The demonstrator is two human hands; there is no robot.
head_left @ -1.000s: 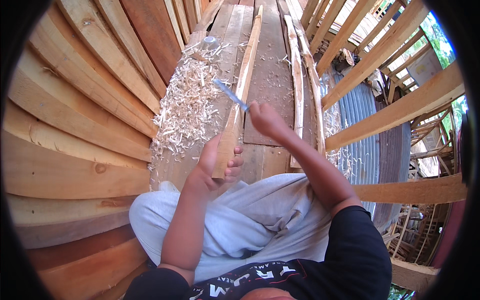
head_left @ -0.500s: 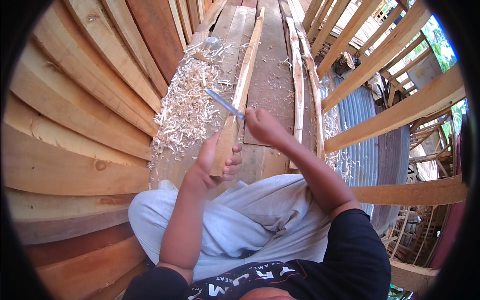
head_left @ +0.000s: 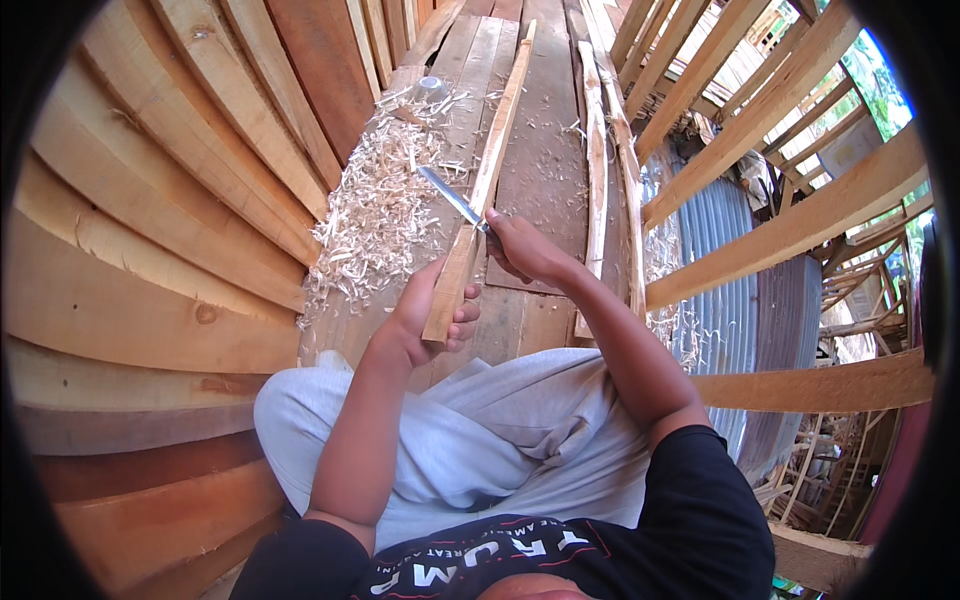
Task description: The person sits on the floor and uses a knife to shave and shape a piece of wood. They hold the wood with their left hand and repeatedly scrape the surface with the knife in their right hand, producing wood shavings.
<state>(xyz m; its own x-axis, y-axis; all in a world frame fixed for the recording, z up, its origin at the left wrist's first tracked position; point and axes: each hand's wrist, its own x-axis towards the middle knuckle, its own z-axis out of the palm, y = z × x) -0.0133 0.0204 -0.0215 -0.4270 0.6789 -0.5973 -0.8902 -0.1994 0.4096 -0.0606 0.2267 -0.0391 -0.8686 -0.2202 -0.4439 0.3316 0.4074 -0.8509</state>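
A long squared wooden stick [head_left: 497,135] runs away from me, its near end just above my lap. My left hand [head_left: 427,308] is wrapped round that near end, with the fingers curling over its right side. In my closed right hand [head_left: 524,247] is a knife [head_left: 450,194], its dark handle mostly hidden by the fingers. The blade lies across the stick just beyond my left hand, its tip pointing far left. Beyond this spot the stick is paler and thinner than the thick near end.
Wood shavings [head_left: 375,215] are heaped on the plank floor [head_left: 540,190] at left, with a small clear cup [head_left: 431,88] behind them. Two long sticks [head_left: 596,150] lie to the right. A board wall [head_left: 150,260] stands left; slanting rails [head_left: 790,245] and corrugated metal sheets [head_left: 718,275] are at right.
My right hand has turned and shifted slightly, showing more of the knife handle, and the blade has moved a little along the stick. My left hand keeps its grip.
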